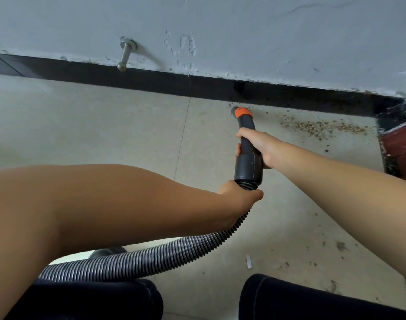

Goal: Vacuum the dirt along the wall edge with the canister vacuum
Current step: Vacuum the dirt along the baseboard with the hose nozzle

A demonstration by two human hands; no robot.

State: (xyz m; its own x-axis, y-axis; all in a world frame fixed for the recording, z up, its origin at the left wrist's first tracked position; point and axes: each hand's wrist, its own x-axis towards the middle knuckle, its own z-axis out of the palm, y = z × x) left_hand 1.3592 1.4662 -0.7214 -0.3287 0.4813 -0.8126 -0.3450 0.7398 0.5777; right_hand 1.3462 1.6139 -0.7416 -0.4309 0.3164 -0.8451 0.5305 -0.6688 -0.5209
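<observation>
My right hand [258,146] grips the dark grey vacuum handle [248,166], whose orange-ringed nozzle tip [242,112] points at the floor just below the black baseboard [151,79]. My left hand [240,196] holds the ribbed grey hose [151,257] right where it joins the handle. A band of brown dirt crumbs [322,128] lies on the tiles to the right of the nozzle, along the wall edge toward the corner. A few specks sit at the nozzle tip. The canister is mostly hidden under my left arm.
A metal door stop [126,55] sticks out of the white wall above the baseboard at left. A reddish-brown door frame [400,144] closes the corner at right. Scattered debris and a white scrap [248,262] lie on the near tiles. My dark-clad knees [289,296] fill the bottom edge.
</observation>
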